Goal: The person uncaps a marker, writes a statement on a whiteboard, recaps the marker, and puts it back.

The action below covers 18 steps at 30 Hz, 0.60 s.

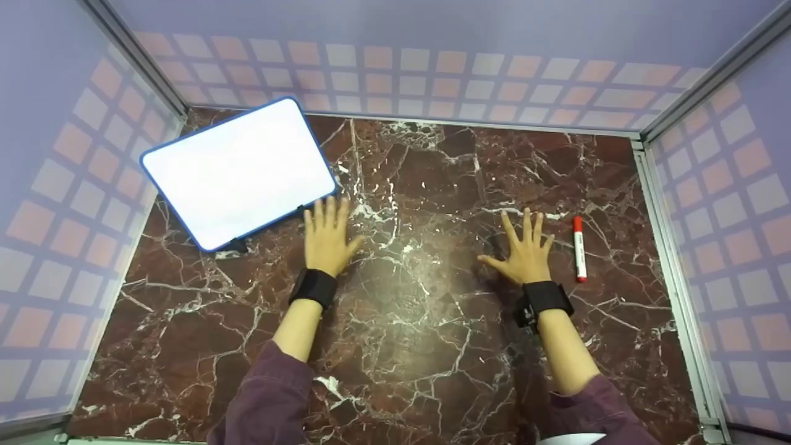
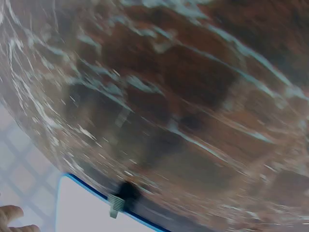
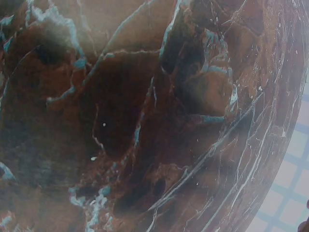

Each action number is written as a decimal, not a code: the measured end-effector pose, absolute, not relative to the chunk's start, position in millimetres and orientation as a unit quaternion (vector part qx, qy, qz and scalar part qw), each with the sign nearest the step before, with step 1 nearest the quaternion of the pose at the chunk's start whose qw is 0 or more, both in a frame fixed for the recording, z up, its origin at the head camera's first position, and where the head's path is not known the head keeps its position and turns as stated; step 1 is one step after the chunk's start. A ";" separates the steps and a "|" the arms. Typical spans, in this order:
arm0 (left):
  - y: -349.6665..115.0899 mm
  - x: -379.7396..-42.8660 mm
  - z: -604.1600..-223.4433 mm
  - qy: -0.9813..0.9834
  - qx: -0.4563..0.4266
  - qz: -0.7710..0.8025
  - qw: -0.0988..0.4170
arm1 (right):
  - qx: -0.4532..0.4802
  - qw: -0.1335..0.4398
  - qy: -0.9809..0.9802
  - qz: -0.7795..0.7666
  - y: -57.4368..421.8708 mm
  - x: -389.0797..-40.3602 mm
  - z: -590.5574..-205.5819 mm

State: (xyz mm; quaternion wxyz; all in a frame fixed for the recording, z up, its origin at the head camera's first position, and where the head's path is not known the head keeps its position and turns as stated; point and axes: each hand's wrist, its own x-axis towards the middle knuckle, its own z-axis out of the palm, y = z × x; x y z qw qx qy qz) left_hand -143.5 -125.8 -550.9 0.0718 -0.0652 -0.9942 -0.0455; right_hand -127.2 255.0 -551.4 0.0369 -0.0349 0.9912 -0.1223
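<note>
My left hand (image 1: 327,240) is spread palm down over the marbled table, its fingertips right at the lower right corner of a whiteboard (image 1: 241,173). The board has a blue frame and lies at an angle on the far left. In the left wrist view a corner of the whiteboard (image 2: 87,208) shows, with a dark clip-like piece (image 2: 126,192) on its edge. My right hand (image 1: 525,253) is spread palm down at the right, holding nothing. Just beyond its little finger lies a white marker (image 1: 579,250) with a red cap. Only fingertips enter the right wrist view.
The dark red marbled table (image 1: 420,296) is enclosed by a back wall (image 1: 432,68) and two side walls, all with pink and white squares. Metal rails (image 1: 673,278) run along the sides. A black band (image 1: 313,288) circles each wrist.
</note>
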 end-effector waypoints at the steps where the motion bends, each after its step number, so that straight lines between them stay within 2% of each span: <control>1: -131.7 -144.8 -551.4 -0.994 -0.051 -0.051 0.082 | -0.035 0.036 0.991 -0.126 255.1 -127.2 -551.6; 6: -163.3 -147.3 -556.7 -0.990 0.032 -0.080 0.109 | -0.030 0.029 0.991 -0.129 259.5 -125.5 -553.7; 14: -205.0 -138.0 -559.4 -0.975 0.168 -0.122 0.073 | -0.028 0.029 0.992 -0.119 263.3 -123.4 -555.3; 18: -221.6 -132.1 -557.8 -0.950 0.268 -0.141 0.075 | -0.024 0.033 0.992 -0.121 261.4 -124.2 -554.5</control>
